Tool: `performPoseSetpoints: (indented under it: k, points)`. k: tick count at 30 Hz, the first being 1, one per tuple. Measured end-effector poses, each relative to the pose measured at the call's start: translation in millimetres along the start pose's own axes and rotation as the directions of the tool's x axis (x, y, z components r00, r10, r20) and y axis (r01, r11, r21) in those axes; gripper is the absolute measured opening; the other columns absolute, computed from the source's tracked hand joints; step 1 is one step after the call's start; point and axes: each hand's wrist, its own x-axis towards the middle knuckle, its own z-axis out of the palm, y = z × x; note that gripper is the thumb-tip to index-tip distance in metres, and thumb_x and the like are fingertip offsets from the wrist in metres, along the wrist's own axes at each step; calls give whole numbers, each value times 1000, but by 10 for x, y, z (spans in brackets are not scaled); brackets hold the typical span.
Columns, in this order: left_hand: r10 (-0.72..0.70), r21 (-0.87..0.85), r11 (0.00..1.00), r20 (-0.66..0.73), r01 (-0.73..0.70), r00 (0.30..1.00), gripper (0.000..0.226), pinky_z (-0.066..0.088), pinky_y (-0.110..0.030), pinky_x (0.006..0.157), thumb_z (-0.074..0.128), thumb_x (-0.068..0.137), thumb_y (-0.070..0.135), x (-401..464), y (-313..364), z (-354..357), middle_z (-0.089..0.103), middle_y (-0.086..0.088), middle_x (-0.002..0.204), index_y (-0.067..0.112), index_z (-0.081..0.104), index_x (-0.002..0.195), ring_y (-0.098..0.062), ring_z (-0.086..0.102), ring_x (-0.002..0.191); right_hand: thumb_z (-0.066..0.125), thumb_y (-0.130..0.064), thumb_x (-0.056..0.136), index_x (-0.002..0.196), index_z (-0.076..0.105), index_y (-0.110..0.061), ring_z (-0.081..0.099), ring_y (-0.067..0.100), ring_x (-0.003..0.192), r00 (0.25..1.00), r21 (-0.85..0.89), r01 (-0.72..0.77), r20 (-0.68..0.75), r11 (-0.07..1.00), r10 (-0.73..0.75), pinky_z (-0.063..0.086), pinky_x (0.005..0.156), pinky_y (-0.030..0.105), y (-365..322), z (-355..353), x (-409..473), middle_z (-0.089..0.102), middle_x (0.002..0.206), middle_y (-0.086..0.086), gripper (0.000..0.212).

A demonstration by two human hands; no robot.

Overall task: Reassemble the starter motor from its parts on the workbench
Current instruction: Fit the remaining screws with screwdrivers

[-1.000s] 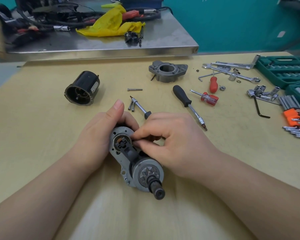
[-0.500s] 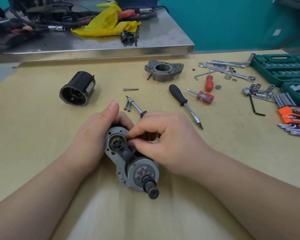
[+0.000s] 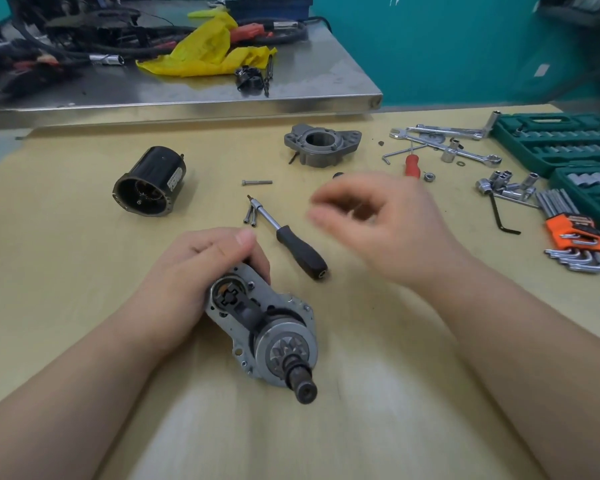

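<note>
My left hand grips the far end of the starter drive assembly, a grey metal plate with a pinion gear and a dark shaft that points toward me. Blurred by motion, my right hand hovers above the bench to the right of it, fingers apart and nothing in them. The black motor housing lies on its side at the left. At the back centre sits the grey nose housing. A long bolt and two short bolts lie between them.
A black-handled screwdriver lies just right of my left hand. Wrenches, sockets, a red screwdriver, hex keys and green tool cases crowd the right side. A steel table with cables and a yellow rag stands behind.
My right hand has let go of the assembly and lifted up and to the right. My left hand has shifted its grip, thumb now folded over the top end.
</note>
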Motion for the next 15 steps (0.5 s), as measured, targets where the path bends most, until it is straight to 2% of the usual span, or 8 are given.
performPoseSetpoints:
  k: [2,3,5,6,8,12,13,15]
  points:
    - [0,12,1000,-1,0,1000,55,48,-27,55,67,88,55,-11,9,9,65,-24,77,0,72,83,-27,60,63,71,-39,90,96,78,-36,68,4,83,969,-130,-172,-199,977,144,55,77,27,249,-208,171,73,84,-19,9]
    - [-6,10,1000,-4,6,1000,53,46,-25,54,68,86,52,-14,9,16,63,-23,75,0,71,82,-26,58,62,69,-39,91,102,77,-37,67,7,86,940,-237,-287,-258,928,224,56,80,33,384,-321,246,71,84,-18,14]
    - [-24,0,1000,-7,24,1000,50,45,-24,52,70,83,49,-16,14,35,61,-19,70,-1,71,81,-24,56,59,68,-43,91,119,72,-34,64,18,94,886,-455,-463,-272,760,376,54,80,38,618,-491,329,64,90,-18,30]
    - [-34,-7,999,-2,34,999,49,45,-24,52,71,82,48,-16,20,44,61,-17,68,-1,70,80,-24,56,58,69,-47,91,124,70,-33,61,21,96,864,-537,-499,-248,680,438,52,79,39,695,-531,346,62,94,-15,36]
    - [-48,-8,999,13,48,999,44,45,-23,51,72,81,46,-12,43,54,61,-14,67,2,71,77,-21,56,57,66,-54,93,128,68,-30,61,26,98,835,-639,-504,-188,581,517,53,77,39,760,-521,351,64,102,-5,42]
    - [-72,13,997,21,72,997,27,44,-18,50,71,86,31,19,61,62,61,-7,63,8,72,71,-15,56,54,61,-46,97,151,55,-26,61,27,90,832,-721,-449,-121,528,542,52,68,37,769,-417,340,62,92,-3,58]
    - [-82,21,996,23,82,996,27,43,-17,49,69,86,30,26,61,64,60,-6,63,8,71,70,-14,55,53,60,-44,98,152,55,-25,61,27,90,833,-724,-448,-126,525,538,51,68,36,763,-409,339,62,91,-3,57]
    - [-92,43,995,32,91,995,25,42,-17,49,69,85,29,27,63,56,58,-7,63,9,70,70,-14,53,54,61,-46,100,136,68,-26,62,28,91,838,-699,-467,-154,541,524,50,68,35,740,-407,330,66,93,-1,42]
